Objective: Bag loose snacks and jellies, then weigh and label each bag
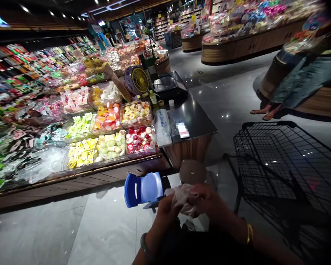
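We have a crumpled white wrap (184, 198) between our two hands, low in front of our dark clothing, with a blue chair (147, 187) to its left and a brown round-topped stool (192, 171) just beyond. Our left hand (164, 211) is curled with fingers and thumb pinching one side; our right hand (211, 201) is partly closed over the other. As we judge it, the wrap could drop to the tiled floor (107, 221) if either pinch loosened, and if it is thin, pulling the hands apart could tear it. Swinging the right arm outward might knock the wire shopping cart (289, 165) close by. Whether the wrap is cloth, paper or film, and whether anything lies inside, we cannot tell: our right fingertips are blurred and shadowed. A pixelated patch masks the item on the black counter (200, 117), a dark object below our hands is unclear, and the bystander's legs (300, 84) fade toward the dark right edge.
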Motion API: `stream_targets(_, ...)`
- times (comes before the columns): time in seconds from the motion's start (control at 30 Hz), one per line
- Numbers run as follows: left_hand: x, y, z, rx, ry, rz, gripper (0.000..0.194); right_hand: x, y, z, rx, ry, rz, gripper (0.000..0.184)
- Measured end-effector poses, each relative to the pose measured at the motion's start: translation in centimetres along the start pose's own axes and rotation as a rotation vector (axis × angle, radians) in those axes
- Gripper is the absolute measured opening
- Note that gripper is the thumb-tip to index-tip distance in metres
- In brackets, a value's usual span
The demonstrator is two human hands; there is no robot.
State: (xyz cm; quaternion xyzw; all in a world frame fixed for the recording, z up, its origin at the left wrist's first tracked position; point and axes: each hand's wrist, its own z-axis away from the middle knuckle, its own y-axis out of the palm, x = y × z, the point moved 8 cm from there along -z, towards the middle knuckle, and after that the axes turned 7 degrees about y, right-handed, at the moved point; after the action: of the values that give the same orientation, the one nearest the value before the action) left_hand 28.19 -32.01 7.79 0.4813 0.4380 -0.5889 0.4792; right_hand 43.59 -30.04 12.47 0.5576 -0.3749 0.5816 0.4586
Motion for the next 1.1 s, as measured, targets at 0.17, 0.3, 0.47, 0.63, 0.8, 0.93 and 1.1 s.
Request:
stream_targets(0.17, -1.6, 6.2, -1.5, -0.196, -0.039, 0.219, 0.029, 1.7, -8.1, 1.2, 0.010, -0.044, 0.090, 0.036)
stream_targets(0.3, -1.5, 8.7, -2.4, -0.212, -0.066, 0.403, 0.032, 2.6, -12.7, 0.2, 0.000, -0.063, 0.118, 0.032)
stream_targets(0.47, -2.4, 9.5, -4.9, -0.296, -0.074, 0.543, 0.027, 1.5, -16.8, -2.4, -0.057, 0.040, 0.049, 0.028)
stream_targets(0.63, -3.2, 9.0, -8.4, -0.366, -0.080, 0.563, 0.030, -0.3, -18.6, -5.8, -0.059, 0.174, -0.117, 0.028)
stream_targets(0.8, -5.1, 6.7, -13.0, -0.419, 0.066, 0.493, 0.037, 1.3, -18.6, -10.7, -0.073, 0.243, -0.328, 0.033)
stream_targets(0.93, -7.8, 4.8, -16.1, -0.425, 0.179, 0.453, 0.036, 4.5, -17.7, -14.8, -0.041, 0.262, -0.386, 0.037)
stream_targets(1.1, -10.9, 3.6, -17.9, -0.406, 0.306, 0.202, 0.062, 6.9, -17.3, -19.4, 0.062, 0.252, -0.307, 0.034)
